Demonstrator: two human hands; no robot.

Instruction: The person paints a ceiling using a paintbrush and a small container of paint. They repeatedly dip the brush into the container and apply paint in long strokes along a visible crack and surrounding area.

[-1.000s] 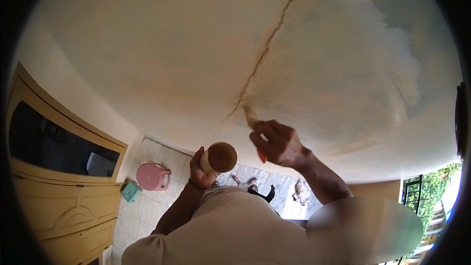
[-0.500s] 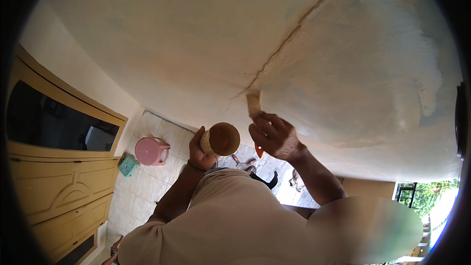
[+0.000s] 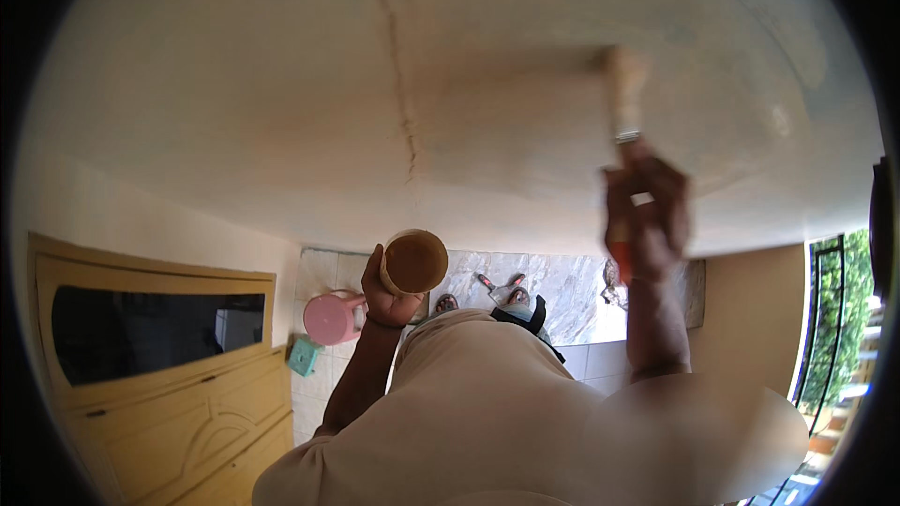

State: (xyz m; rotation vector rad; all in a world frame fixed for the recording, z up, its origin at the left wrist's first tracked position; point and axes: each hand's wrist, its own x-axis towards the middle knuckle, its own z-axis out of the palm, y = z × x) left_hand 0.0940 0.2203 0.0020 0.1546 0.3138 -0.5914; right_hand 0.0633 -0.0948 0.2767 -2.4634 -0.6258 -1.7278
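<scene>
My left hand (image 3: pixel 382 295) grips a round cup (image 3: pixel 413 262) filled with brown liquid, held up at chest height. My right hand (image 3: pixel 645 215) is raised and closed around the orange handle of a paintbrush (image 3: pixel 622 98). The brush's bristles touch the cream ceiling surface (image 3: pixel 281 84), which fills the upper view. A long dark crack (image 3: pixel 405 122) runs down that surface, left of the brush. The brush and right hand are blurred by motion.
A yellow wooden door with a dark glass pane (image 3: pixel 150 356) stands at the left. On the tiled floor (image 3: pixel 562 290) below lie a pink bucket (image 3: pixel 330 317) and a small green object (image 3: pixel 304 354). A barred opening with greenery (image 3: pixel 839 319) is at the right.
My right hand has swung the brush from beside the crack up and to the right across the surface. The view has turned, and the cup stays in my left hand.
</scene>
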